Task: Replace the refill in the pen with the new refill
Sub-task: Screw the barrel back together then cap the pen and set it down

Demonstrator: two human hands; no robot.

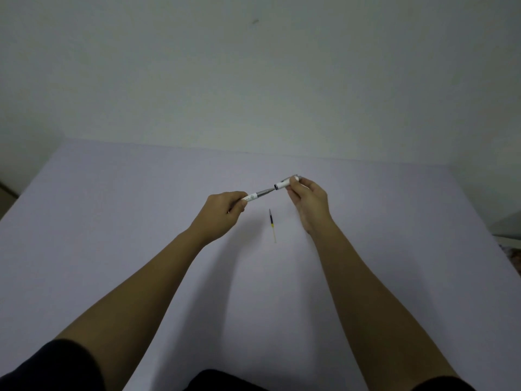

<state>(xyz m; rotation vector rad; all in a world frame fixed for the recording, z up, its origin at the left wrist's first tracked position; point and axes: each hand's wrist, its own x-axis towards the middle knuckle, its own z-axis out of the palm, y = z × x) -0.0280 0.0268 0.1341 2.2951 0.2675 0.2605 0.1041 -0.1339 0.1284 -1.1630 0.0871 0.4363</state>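
My left hand (pixel 222 211) grips a white pen (pixel 258 195) by its barrel, with the grey tip end pointing right. My right hand (pixel 308 200) holds the white pen cap (pixel 286 183) just off that tip; the two parts are apart by a small gap. A thin refill (pixel 272 224), dark at the far end and yellowish at the near end, lies loose on the table between and below my hands. Neither hand touches it.
The pale lilac table (pixel 141 221) runs wide on both sides and meets a plain wall at the back. A grey object (pixel 510 224) shows at the right edge.
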